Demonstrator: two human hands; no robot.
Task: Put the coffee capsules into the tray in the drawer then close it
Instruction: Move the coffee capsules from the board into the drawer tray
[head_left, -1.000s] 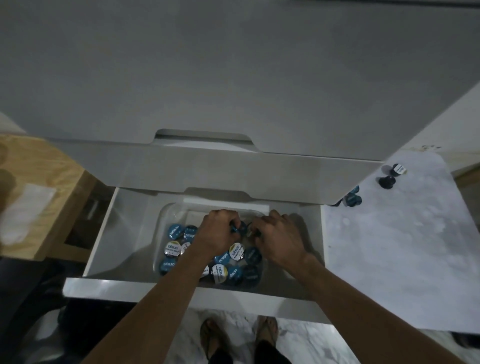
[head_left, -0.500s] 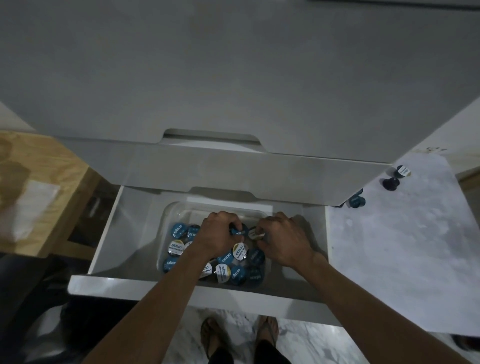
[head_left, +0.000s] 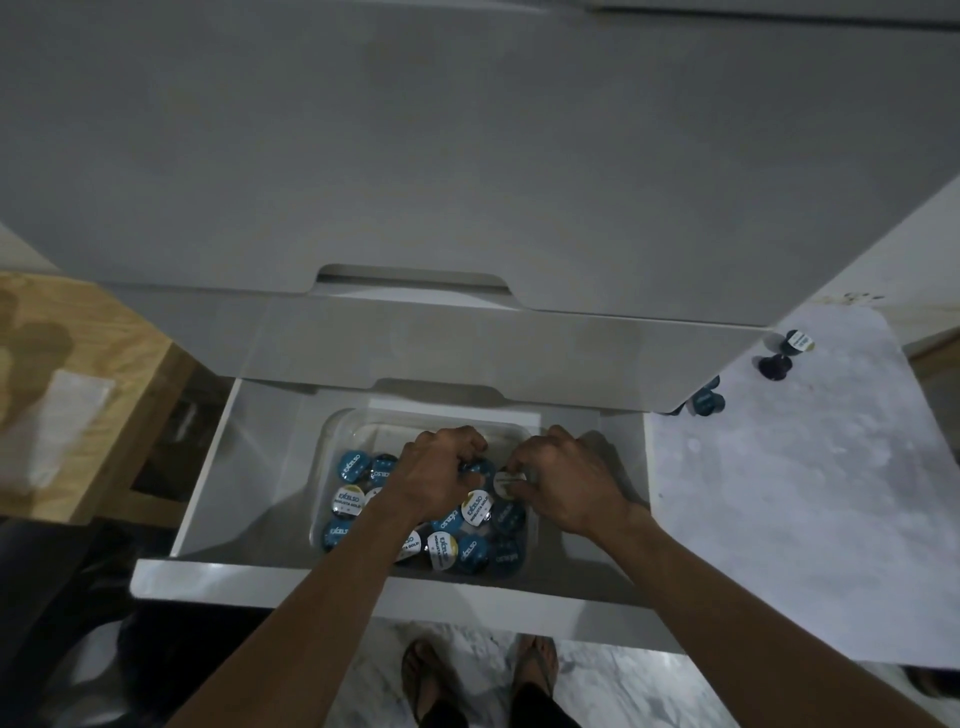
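Pinching capsules (head_left: 506, 480) over tray (head_left: 332, 441), right hand (head_left: 563, 483), left hand (head_left: 434, 478) alongside

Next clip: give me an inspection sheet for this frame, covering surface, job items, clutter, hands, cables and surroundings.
Surface: white marbled counter to the right of the open drawer.
Job's things: clear tray inside the drawer, holding a pile of blue and white-lidded capsules. Loose capsules on the counter, some half hidden under the cabinet edge.
Clutter: pale sheet on the wooden top at left.
Hands: left hand and right hand both over the tray, fingers curled round capsules.
Cables: nothing seen.
Surroundings: grey cabinet front above; marbled floor and sandalled feet below.
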